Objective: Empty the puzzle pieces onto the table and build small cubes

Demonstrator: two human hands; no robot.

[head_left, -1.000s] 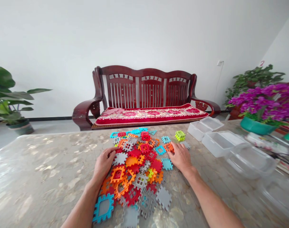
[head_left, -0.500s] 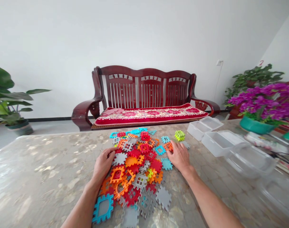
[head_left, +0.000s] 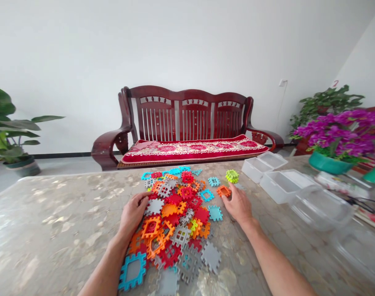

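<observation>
A loose pile of interlocking plastic tiles with notched edges, in red, orange, grey and blue (head_left: 133, 269), spreads down the middle of the table. My left hand (head_left: 133, 211) rests at the pile's left edge beside a grey tile (head_left: 154, 206), its fingers loosely apart and holding nothing. To the right of the pile, my right hand (head_left: 238, 204) has its thumb and fingers at the near right edge of an orange framed tile (head_left: 223, 191). Just beyond those fingers sits a lime-green stack of tiles (head_left: 232, 176). Blue tiles (head_left: 215, 213) lie close by on the left.
Clear plastic boxes (head_left: 278, 193) with lids stand on the right of the patterned table (head_left: 67, 230). Behind them is a teal pot of purple flowers (head_left: 348, 131). A wooden bench (head_left: 190, 119) stands beyond the table, and a potted plant (head_left: 15, 144) at far left.
My right hand has shifted slightly to the right, and the orange tile has slid with it, away from the blue framed tile. My left hand stays in place.
</observation>
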